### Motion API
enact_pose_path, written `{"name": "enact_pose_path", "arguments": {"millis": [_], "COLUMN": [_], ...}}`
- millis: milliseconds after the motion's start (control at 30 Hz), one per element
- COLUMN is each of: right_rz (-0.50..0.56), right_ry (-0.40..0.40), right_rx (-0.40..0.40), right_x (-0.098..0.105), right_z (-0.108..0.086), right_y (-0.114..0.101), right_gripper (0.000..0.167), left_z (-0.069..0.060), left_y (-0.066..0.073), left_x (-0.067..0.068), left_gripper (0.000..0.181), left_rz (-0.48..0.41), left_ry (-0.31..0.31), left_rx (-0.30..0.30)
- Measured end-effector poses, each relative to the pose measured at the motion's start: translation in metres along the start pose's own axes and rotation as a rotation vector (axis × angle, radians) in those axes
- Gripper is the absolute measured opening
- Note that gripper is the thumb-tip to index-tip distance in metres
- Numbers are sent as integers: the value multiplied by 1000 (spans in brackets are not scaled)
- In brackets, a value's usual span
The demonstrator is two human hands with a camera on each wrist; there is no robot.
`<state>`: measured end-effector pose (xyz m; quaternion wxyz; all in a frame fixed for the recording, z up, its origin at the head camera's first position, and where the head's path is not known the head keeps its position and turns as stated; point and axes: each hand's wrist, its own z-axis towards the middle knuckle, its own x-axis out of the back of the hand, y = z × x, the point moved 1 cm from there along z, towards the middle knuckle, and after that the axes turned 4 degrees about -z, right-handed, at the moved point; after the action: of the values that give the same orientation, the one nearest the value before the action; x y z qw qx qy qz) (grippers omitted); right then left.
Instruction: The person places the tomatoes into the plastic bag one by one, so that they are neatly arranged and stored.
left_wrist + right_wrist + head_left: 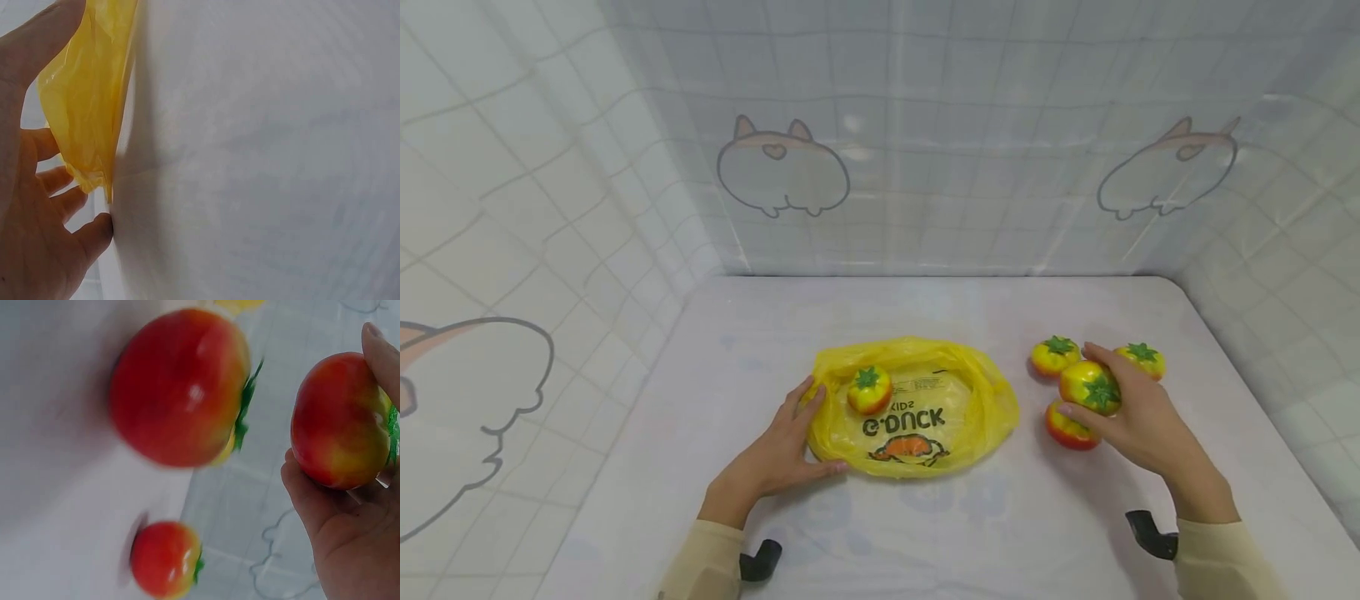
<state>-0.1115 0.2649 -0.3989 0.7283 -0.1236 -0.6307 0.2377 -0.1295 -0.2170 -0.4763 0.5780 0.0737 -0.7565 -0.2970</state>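
Note:
A yellow plastic bag (pixel 992 417) lies on the table with its mouth spread open, and one red-and-yellow toy tomato (pixel 869 392) with a green leafy top is inside. At the bag's left edge rests my left hand (pixel 784 450), its fingers loosely spread; the left wrist view shows the hand (pixel 47 250) beside the yellow film. My right hand (pixel 1142 417) grips another toy tomato (pixel 1086 386) between thumb and fingers, over the tomatoes at the right. In the right wrist view the held tomato (pixel 340 422) is apart from the table.
Around the right hand, toy tomatoes stand on the white table (pixel 925 533): a back-left tomato (pixel 1054 358), a front tomato (pixel 1071 429) and a back-right tomato (pixel 1142 360) partly behind the hand. Tile-patterned sheets (pixel 925 167) enclose the table's back and sides.

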Motion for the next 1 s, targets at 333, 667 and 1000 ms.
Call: {"name": "enact_pose_path", "arguments": {"millis": [333, 667, 1000], "right_rz": [34, 65, 116], "right_ry": [-18, -69, -100], "right_rx": [42, 48, 112], "right_x": [-13, -32, -52], "right_z": [20, 34, 44], "right_y": [-24, -36, -60], "right_gripper": [92, 92, 91], "left_z": [1, 0, -1], "left_y": [-1, -2, -1], "left_x": [1, 3, 3], "left_gripper": [127, 126, 125], "left_rz": [10, 8, 4], "left_ry": [-8, -2, -13], "left_rx": [4, 4, 13]}}
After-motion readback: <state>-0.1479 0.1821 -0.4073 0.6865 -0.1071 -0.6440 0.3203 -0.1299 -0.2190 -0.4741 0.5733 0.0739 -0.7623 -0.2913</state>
